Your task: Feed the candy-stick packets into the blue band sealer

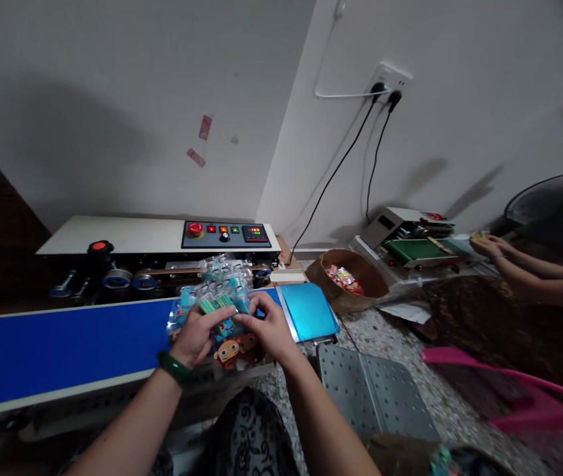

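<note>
Gripping a clear printed packet (219,301) from both sides, the left hand (196,337) and the right hand (268,327) held it just above the near edge of the blue conveyor belt (63,347), low in the middle of the view. The left fingers (216,316) were curled together and clamped on the packet's left edge, and the right fingers (249,320) were pinched on its right edge, the two thumbs almost meeting over the teal-and-green contents. A green bangle (174,367) sat on the left wrist. Cartoon faces showed on the packet's lower part, below the hands. At 12 o'clock from the packet stood the sealing machine (157,248), with its red knob and lit control panel (226,233) facing forward. At 3 o'clock, just beyond the belt's end, a teal plate (311,311) lay flat, with a perforated metal tray (370,390) below it at about 4 o'clock. Further out at 2 o'clock a round brown basket (355,277) held bright wrapped sweets, and past it a second, smaller sealer (413,241) rested on the speckled worktop (390,337). At the far right another person's hand (489,246) reached toward that sealer.
</note>
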Motion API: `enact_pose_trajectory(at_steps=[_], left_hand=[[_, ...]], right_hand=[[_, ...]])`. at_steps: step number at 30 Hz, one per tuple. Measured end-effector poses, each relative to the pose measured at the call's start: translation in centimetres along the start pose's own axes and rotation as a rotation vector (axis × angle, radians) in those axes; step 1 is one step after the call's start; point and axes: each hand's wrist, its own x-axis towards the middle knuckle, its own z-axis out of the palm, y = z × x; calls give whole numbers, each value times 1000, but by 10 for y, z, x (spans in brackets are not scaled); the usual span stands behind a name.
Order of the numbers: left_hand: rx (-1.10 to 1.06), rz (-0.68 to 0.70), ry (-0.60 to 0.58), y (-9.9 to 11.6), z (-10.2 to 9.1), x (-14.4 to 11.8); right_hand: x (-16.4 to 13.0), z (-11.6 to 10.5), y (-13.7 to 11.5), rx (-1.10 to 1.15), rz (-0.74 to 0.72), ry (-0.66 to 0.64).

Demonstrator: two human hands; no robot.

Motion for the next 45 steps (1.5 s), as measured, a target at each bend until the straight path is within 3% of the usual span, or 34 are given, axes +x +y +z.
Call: enact_pose_trajectory(at_steps=[7,14,19,23,28,34,37,39,42,45], left_hand=[[-31,10,29,-5,3,3],[-10,54,61,-10,5,5],[-36,51,104,-10,5,6],[-51,60,180,-5,-3,10],[-61,69,200,6,-12,10],[-50,57,162,7,-10,8],[-44,72,154,4,-8,10],[-40,73,140,2,-7,10],[-5,71,100,-1,-7,10],[51,73,54,-3,-6,9]], right_hand=[[-9,0,14,308,116,107],[-10,4,16,277,84,80],[-7,2,26,444,119,310],[4,-25,45,508,251,492],[26,-61,65,355,516,362],[51,-60,67,280,573,240],[56,-51,60,242,524,279],[51,-43,49,214,412,302],[35,-29,27,177,193,171],[22,-16,10,143,86,34]])
